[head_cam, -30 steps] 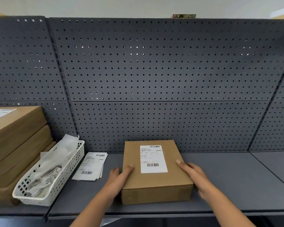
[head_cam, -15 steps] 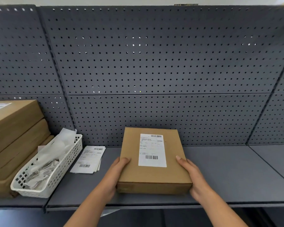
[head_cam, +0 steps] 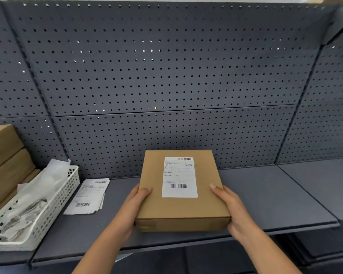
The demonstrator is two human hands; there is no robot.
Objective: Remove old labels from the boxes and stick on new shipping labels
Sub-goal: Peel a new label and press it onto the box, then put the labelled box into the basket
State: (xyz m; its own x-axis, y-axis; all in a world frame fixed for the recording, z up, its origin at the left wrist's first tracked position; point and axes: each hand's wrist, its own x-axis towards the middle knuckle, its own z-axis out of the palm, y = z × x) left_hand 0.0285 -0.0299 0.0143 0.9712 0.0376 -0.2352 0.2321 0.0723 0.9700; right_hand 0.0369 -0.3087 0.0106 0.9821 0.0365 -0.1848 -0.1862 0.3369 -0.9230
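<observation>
**Box gripped by both hands over the shelf**

Far left of the box sits a stack of cartons. Nearer are a white basket of crumpled paper and loose label sheets, probably kept within reach for relabelling. The left hand curls round the box's left edge, thumb on top. The box's label faces up. The right hand clasps the right edge.

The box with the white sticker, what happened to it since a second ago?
The left hand and right hand lifted the box off the shelf, toward the person. Its label stays on top; the basket and loose labels stayed put.
</observation>
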